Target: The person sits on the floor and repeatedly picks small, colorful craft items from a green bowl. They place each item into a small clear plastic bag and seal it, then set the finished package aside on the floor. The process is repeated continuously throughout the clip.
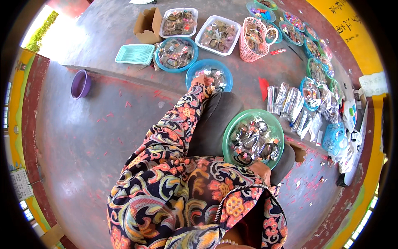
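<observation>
My left hand (201,80) reaches into a blue basin (226,77) of small clear-wrapped packets at the edge of the raised ledge. Its fingers are too small and partly hidden among the packets to make out. A green basin (229,135) rests on my lap, tilted slightly, and holds several clear packets (253,139) with dark bands, probably hair ties, inside. At that basin's near rim, my right hand (261,169) grips it, with the fingertips hidden behind the plastic.
On the ledge stand white trays (198,21), a pink basket (253,41), a teal tray (134,54) and a cardboard box (148,25). More basins and plastic-wrapped bundles (286,97) line the right. A purple basin (81,84) sits on the floor, left.
</observation>
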Available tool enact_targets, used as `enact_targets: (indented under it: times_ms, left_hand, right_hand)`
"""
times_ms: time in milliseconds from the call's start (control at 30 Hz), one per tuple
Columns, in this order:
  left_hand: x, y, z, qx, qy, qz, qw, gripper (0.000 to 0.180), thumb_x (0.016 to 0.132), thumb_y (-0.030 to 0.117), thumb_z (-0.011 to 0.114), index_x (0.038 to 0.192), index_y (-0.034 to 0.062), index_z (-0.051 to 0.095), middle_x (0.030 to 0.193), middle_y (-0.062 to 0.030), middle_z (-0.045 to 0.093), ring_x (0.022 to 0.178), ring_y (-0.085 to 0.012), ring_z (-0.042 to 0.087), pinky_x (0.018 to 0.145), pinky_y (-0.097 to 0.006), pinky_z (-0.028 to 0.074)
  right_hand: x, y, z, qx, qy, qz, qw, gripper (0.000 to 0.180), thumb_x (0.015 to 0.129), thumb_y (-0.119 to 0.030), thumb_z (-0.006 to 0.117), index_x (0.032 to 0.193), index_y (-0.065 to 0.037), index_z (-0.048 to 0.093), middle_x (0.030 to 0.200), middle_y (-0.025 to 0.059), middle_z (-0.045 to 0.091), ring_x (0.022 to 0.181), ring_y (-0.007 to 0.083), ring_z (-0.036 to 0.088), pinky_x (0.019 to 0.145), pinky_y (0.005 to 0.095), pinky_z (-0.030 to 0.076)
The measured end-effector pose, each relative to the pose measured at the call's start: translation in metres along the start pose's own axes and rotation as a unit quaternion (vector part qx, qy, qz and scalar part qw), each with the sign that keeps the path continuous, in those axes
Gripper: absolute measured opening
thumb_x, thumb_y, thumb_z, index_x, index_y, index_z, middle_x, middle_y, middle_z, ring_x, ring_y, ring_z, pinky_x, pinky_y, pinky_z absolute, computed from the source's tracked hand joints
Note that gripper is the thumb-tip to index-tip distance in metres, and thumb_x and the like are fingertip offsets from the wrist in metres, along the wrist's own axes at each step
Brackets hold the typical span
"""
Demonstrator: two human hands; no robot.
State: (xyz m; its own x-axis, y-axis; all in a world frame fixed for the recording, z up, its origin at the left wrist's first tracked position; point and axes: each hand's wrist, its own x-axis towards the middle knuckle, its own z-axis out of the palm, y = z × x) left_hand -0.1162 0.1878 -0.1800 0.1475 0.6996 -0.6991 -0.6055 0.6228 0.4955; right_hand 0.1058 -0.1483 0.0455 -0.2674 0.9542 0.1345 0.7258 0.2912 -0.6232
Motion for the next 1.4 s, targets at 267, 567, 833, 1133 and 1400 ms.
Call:
enact_targets:
  times_ms: [267, 567, 833, 1133, 1400]
  left_hand:
    - [-0.002, -0.007, -0.003, 0.749, 0.024, 0.410, 0.519, 0.050, 0.077, 0.019, 0.052, 0.121, -0.0003, 0.040, 0.127, -0.0172, 0.040, 0.121, -0.0320, 0.033, 0.100, -0.037, 0.028]
    - [-0.009, -0.008, 0.012, 0.776, 0.010, 0.296, 0.557, 0.061, 0.077, 0.029, 0.055, 0.127, 0.0048, 0.032, 0.133, -0.0129, 0.031, 0.126, -0.0288, 0.026, 0.101, -0.041, 0.026]
    - [-0.003, 0.000, 0.023, 0.775, -0.008, 0.300, 0.557, 0.055, 0.080, 0.029, 0.051, 0.125, 0.0039, 0.035, 0.132, -0.0148, 0.033, 0.122, -0.0299, 0.032, 0.098, -0.040, 0.030]
    - [-0.084, 0.026, 0.073, 0.631, -0.119, 0.467, 0.608, 0.029, 0.082, 0.025, 0.051, 0.101, 0.0045, 0.058, 0.093, -0.0147, 0.061, 0.084, -0.0256, 0.060, 0.075, -0.032, 0.046]
    - [-0.178, -0.022, 0.112, 0.688, -0.346, 0.437, 0.465, 0.042, 0.080, 0.032, 0.056, 0.110, 0.0034, 0.052, 0.092, -0.0185, 0.060, 0.087, -0.0321, 0.058, 0.075, -0.036, 0.045]
  right_hand:
    - [-0.004, 0.012, 0.004, 0.000, -0.009, -0.018, 1.000, 0.016, 0.068, -0.011, 0.068, 0.060, -0.005, 0.055, 0.054, 0.0074, 0.045, 0.051, 0.0245, 0.047, 0.046, 0.0338, 0.036]
    - [-0.009, 0.010, 0.007, 0.005, -0.009, -0.010, 1.000, 0.016, 0.068, -0.011, 0.067, 0.059, -0.005, 0.055, 0.055, 0.0076, 0.046, 0.052, 0.0250, 0.048, 0.046, 0.0343, 0.037]
    - [-0.001, -0.013, -0.003, -0.039, 0.002, 0.008, 0.999, 0.015, 0.067, -0.013, 0.068, 0.061, -0.006, 0.056, 0.056, 0.0077, 0.047, 0.053, 0.0257, 0.049, 0.047, 0.0349, 0.037]
    - [-0.006, 0.013, 0.004, -0.013, -0.034, -0.052, 0.998, 0.015, 0.064, -0.014, 0.068, 0.064, -0.008, 0.055, 0.063, 0.0067, 0.049, 0.061, 0.0259, 0.052, 0.054, 0.0357, 0.040]
    - [-0.008, 0.012, 0.001, 0.009, -0.040, -0.072, 0.997, 0.015, 0.061, -0.013, 0.065, 0.070, -0.006, 0.056, 0.066, 0.0086, 0.050, 0.065, 0.0289, 0.051, 0.056, 0.0379, 0.040]
